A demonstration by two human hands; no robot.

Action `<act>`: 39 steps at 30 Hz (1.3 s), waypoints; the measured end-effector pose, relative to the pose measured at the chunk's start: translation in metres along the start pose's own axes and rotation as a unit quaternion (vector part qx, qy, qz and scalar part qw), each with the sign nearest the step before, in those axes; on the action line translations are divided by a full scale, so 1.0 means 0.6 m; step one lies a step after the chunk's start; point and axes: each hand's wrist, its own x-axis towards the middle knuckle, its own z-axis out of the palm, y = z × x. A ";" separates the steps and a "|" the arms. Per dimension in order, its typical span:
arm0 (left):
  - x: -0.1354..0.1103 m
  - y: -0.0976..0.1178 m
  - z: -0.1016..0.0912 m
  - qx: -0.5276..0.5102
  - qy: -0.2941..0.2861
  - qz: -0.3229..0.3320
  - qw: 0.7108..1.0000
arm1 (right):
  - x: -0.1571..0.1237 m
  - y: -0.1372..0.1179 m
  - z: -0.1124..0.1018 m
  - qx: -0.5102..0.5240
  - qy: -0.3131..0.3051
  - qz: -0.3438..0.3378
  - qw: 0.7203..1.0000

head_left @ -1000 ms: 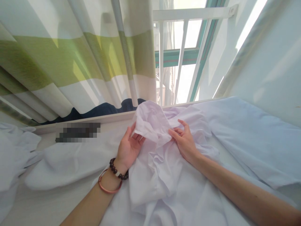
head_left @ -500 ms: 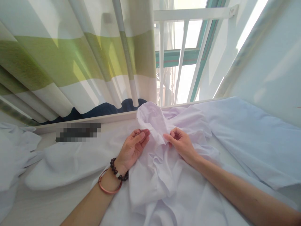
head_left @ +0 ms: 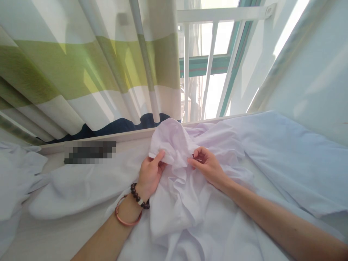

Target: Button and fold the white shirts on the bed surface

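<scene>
A white garment (head_left: 176, 214) lies rumpled in front of me, and a gathered part of it (head_left: 171, 134) rises toward the window. My left hand (head_left: 150, 172) pinches the near left edge of that raised part, thumb on top and fingers underneath. At the right side of the same part, my right hand (head_left: 205, 163) has thumb and forefinger pinched together at the cloth's edge. A small dark spot shows by its fingertips, too small to make out. Dark beads (head_left: 138, 197) and a copper-coloured bangle (head_left: 127, 217) circle my left wrist.
Spread cloth (head_left: 288, 156) extends to the right, with a bunched white cloth (head_left: 19, 181) at far left. A blurred-out dark object (head_left: 89, 152) lies on the pale surface. Beyond its raised edge (head_left: 122, 136) are a striped curtain (head_left: 103, 65) and a white railing (head_left: 220, 15).
My left hand has turned, its thumb now over the cloth's edge. The raised part has been drawn slightly left and lies flatter. My right hand has barely moved.
</scene>
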 end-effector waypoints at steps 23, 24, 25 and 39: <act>-0.040 -0.011 0.000 0.480 -0.183 0.273 0.813 | -0.006 -0.003 0.001 -0.093 -0.091 -0.006 0.992; -0.040 -0.010 0.000 0.478 -0.188 0.274 0.813 | -0.006 -0.001 0.001 -0.094 -0.092 -0.006 0.991; -0.040 -0.010 0.000 0.479 -0.185 0.273 0.814 | -0.006 0.000 0.001 -0.098 -0.093 -0.007 0.991; -0.029 -0.011 0.000 0.452 -0.132 0.155 0.868 | -0.009 0.004 -0.002 -0.096 -0.099 -0.016 0.990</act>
